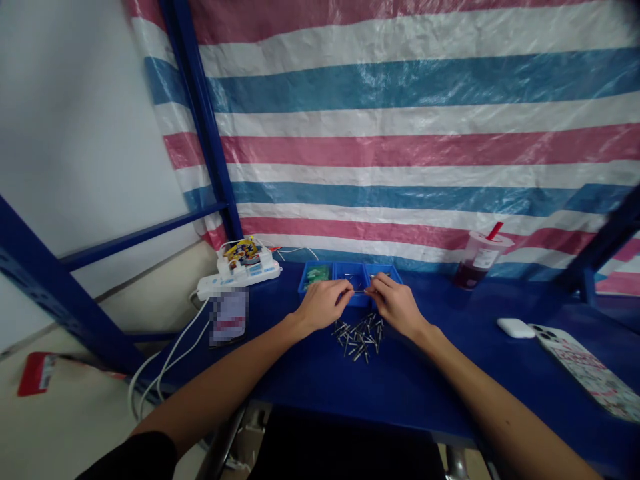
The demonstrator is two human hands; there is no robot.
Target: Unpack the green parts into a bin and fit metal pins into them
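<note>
My left hand [327, 303] and my right hand [397, 303] meet above the front of a blue compartment tray [358, 301]. Between their pinched fingertips runs a thin silvery rod [359, 291], one end in each hand. Its exact kind is too small to make out. Just below my hands, a loose pile of short metal pen-like pieces [357, 339] lies on the blue tabletop [320, 387]. Small green pieces [318, 274] fill the tray's left compartment. A few thin parts show in the middle one, and my right hand partly covers the right one.
A white power strip [240, 279] with cables and a phone-like device [229, 319] are on the left. To the right stand a lidded drink cup [481, 259] with a red straw, a white earbud case [515, 328] and a patterned phone [587, 367]. Striped sheeting [400, 153] hangs behind.
</note>
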